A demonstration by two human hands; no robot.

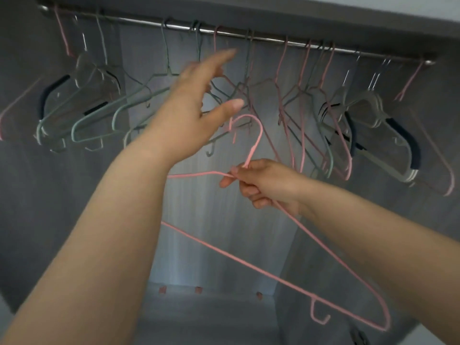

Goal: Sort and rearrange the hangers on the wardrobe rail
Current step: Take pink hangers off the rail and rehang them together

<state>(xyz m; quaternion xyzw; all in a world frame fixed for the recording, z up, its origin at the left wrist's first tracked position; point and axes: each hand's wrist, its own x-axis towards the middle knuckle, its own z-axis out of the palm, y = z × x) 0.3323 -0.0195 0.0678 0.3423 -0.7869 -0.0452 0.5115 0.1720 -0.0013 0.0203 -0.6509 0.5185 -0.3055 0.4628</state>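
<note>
A metal wardrobe rail [139,21] runs across the top with several hangers on it. Green wire hangers [104,115] hang left of middle, pink wire hangers [302,135] right of middle, and clear plastic hangers with dark grips at the left [84,78] and the right [368,108]. My right hand [263,183] pinches the neck of a loose pink hanger [273,272], held below the rail with its hook up. My left hand [194,105] reaches up among the green hangers with fingers spread and blurred, and holds nothing.
The grey back wall [211,220] and side walls of the wardrobe enclose the space. The wardrobe floor [199,317] lies far below, with small pink pegs [198,290] along its back edge. A single pink hanger [410,78] hangs at the rail's far right end.
</note>
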